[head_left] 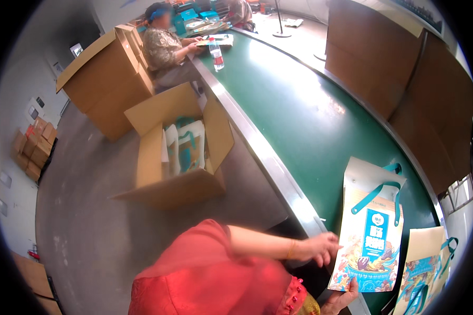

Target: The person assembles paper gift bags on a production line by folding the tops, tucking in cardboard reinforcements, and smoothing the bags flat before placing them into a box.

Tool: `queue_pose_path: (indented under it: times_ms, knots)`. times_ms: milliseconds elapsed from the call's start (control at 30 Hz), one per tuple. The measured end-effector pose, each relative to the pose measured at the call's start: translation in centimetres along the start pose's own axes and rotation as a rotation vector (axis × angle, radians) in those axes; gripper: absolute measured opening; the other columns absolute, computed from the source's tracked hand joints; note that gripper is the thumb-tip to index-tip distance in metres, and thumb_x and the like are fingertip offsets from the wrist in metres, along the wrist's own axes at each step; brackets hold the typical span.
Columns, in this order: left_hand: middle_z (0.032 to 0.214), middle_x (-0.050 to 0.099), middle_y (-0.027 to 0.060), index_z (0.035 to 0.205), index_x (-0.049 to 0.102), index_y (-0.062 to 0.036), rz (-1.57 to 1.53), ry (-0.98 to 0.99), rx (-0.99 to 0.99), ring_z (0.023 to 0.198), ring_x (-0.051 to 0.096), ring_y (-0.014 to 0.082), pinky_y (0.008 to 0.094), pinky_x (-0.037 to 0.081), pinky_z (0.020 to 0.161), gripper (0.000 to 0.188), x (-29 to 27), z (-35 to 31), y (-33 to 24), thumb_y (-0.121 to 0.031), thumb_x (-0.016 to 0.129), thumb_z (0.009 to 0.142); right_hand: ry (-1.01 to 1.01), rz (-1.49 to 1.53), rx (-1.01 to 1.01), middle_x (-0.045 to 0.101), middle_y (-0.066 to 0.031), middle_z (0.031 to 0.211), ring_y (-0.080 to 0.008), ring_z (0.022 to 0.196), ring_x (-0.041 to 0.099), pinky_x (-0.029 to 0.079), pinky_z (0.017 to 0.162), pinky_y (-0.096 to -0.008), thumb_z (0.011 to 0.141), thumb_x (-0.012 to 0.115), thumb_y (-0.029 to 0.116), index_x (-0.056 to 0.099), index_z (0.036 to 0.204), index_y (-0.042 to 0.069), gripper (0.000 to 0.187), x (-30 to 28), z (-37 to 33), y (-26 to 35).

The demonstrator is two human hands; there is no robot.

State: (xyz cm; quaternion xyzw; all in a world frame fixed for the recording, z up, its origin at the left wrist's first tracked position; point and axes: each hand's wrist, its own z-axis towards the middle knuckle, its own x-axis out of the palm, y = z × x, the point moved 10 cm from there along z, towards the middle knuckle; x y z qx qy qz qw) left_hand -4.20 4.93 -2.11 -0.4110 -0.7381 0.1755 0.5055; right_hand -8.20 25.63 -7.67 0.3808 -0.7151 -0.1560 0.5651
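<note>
A flat paper gift bag [370, 236], cream and blue with printed food and teal ribbon handles, lies at the near end of the green conveyor belt [299, 115]. My right hand [341, 300] grips its lower edge, thumb on the printed front and the other fingers out of sight beneath. At the bag's left edge is my left hand [320, 249], its fingers loosely bent and apart, the index fingertip at the edge. A second gift bag [420, 268] of the same kind lies to the right, partly cut off by the rim of the picture.
Left of the belt stands an open carton [181, 184] holding several bags. Beyond it rise tall cartons [108, 79]. A bottle [216, 55] stands on the belt near a co-worker [165, 44] handling a bag. Large cartons [399, 68] line the right side; a metal rail [263, 152] edges the belt.
</note>
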Motion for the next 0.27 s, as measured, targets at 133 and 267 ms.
queue_pose_path:
  times_ms: [133, 267]
  knots:
    - [0.109, 0.053, 0.0138, 0.128, 0.043, -0.003, -0.183, -0.097, 0.071, 0.088, 0.058, 0.0233, 0.0355, 0.054, 0.06, 0.064, -5.0, 1.9, -3.2, -0.052, 0.056, 0.088, 0.007, -0.104, 0.031, 0.057, -0.0173, 0.12, -0.0282, 0.107, 0.058, 0.047, 0.095, -0.0414, 0.091, 0.051, 0.017, 0.048, 0.124, -0.007, 0.041, 1.1, -4.5, 2.4]
    - [0.136, 0.043, 0.0194, 0.133, 0.042, -0.0089, -0.2, -0.025, 0.153, 0.112, 0.054, 0.0263, 0.039, 0.055, 0.074, 0.069, -7.4, 5.3, -5.9, -0.058, 0.054, 0.086, -0.07, -0.11, -0.015, 0.055, -0.0188, 0.124, -0.0309, 0.11, 0.057, 0.048, 0.095, -0.0443, 0.089, 0.057, 0.029, 0.038, 0.132, -0.001, 0.057, -0.3, -6.1, 4.1]
